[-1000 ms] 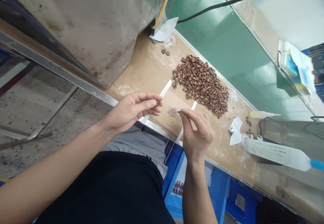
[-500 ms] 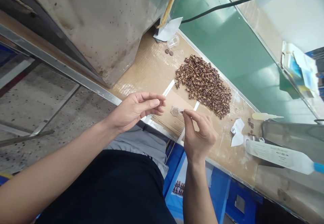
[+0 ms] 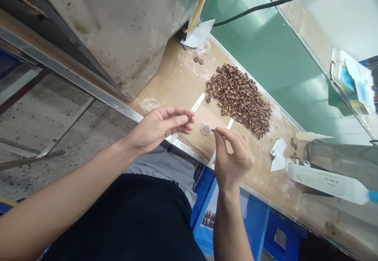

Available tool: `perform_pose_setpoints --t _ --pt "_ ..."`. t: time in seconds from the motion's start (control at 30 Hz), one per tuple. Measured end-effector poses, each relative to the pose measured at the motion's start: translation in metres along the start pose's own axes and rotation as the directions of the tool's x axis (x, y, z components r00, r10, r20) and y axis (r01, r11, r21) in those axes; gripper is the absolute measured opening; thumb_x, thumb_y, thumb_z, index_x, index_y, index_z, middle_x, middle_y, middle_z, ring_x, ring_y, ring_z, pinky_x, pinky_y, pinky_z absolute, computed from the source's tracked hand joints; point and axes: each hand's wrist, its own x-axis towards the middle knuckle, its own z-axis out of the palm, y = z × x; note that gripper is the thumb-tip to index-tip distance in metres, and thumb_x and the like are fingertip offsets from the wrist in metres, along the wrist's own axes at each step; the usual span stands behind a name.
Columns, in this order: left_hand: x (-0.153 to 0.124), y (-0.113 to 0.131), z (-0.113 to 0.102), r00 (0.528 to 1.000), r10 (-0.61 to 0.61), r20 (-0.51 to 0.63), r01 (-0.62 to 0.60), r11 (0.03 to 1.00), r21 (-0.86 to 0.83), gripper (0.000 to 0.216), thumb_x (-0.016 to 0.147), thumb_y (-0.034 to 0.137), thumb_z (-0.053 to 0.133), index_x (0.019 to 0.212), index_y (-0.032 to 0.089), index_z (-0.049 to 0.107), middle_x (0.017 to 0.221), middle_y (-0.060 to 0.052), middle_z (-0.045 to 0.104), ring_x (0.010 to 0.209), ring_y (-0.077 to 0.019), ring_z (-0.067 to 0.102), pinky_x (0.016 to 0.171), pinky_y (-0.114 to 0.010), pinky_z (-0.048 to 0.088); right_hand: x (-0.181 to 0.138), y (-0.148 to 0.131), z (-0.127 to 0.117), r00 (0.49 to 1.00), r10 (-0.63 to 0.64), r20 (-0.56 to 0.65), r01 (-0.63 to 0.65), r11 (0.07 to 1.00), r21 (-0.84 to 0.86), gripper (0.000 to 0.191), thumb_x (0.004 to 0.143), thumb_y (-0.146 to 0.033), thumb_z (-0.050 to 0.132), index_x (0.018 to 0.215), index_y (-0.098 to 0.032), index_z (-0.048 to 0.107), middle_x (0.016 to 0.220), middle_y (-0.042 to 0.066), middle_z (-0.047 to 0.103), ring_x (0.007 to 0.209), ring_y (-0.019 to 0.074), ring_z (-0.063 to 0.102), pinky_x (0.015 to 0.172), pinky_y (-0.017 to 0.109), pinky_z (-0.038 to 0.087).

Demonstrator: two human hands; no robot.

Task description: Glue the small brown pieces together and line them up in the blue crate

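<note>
My right hand (image 3: 233, 156) has thumb and forefinger pinched on a small dark part (image 3: 213, 130), mostly hidden by the fingertips. Just left of that part, a small clear round dish (image 3: 205, 129) sits on the cardboard. My left hand (image 3: 167, 127) hovers over the table's front edge, left of the dish. Its fingers are loosely bent and stretched toward the right, the thumb lies near the forefinger, and nothing shows in it. Beyond both hands lies a big heap of small dark brown parts with brass-coloured bits (image 3: 240, 99).
A large grey metal box (image 3: 118, 28) stands at the left. Two dark discs (image 3: 198, 60) and a clear plastic cup (image 3: 203, 48) lie at the back. At right are crumpled white paper (image 3: 278, 154) and a white bottle (image 3: 327, 182). A blue crate (image 3: 203, 213) is below.
Both hands hold nearly the same pose, and the right still pinches the dark part beside the dish. The whole view has shifted very slightly.
</note>
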Motion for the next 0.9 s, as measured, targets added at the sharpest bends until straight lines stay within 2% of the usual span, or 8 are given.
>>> perform_pose_setpoints --t 0.27,0.43,0.67,0.9 --pt "-0.0005 -0.0004 -0.0007 1.0 -0.012 -0.011 0.012 1.0 -0.001 0.028 0.093 0.031 0.106 0.114 0.016 0.096 0.116 -0.011 0.093 0.093 -0.0161 0.088 0.095 -0.025 0.072 0.0002 -0.0007 -0.0007 1.0 -0.016 0.001 0.016 1.0 -0.003 0.015 0.111 -0.014 0.085 0.116 -0.027 0.088 0.107 0.003 0.091 0.096 0.0234 0.083 0.09 0.038 0.065" --pt "-0.001 -0.0009 -0.0017 1.0 -0.022 -0.005 0.022 1.0 0.009 0.028 0.094 0.029 0.105 0.117 0.015 0.096 0.119 -0.011 0.092 0.093 -0.0154 0.088 0.095 -0.023 0.072 0.0046 -0.002 -0.0009 0.999 -0.014 -0.049 0.014 1.0 0.006 0.013 0.112 -0.016 0.084 0.116 -0.027 0.088 0.106 0.003 0.091 0.097 0.024 0.084 0.092 0.041 0.066" --pt "-0.0005 0.0002 -0.0008 1.0 -0.018 0.004 0.018 1.0 -0.014 0.027 0.094 0.028 0.105 0.117 0.017 0.095 0.115 -0.009 0.092 0.091 -0.0154 0.087 0.094 -0.026 0.073 0.0043 0.0016 0.0015 1.0 -0.028 -0.007 0.028 1.0 -0.01 0.013 0.114 -0.016 0.081 0.116 -0.027 0.088 0.107 0.004 0.091 0.096 0.0238 0.084 0.093 0.042 0.065" --pt "-0.0028 0.0018 0.0009 1.0 -0.018 -0.008 0.018 1.0 0.008 0.027 0.092 0.03 0.107 0.114 0.017 0.096 0.115 -0.01 0.092 0.092 -0.0151 0.086 0.093 -0.024 0.072 0.0013 0.0034 0.0045 0.999 -0.024 -0.03 0.025 0.999 0.027 0.013 0.112 -0.014 0.083 0.116 -0.026 0.088 0.107 0.004 0.091 0.097 0.0241 0.085 0.094 0.042 0.066"
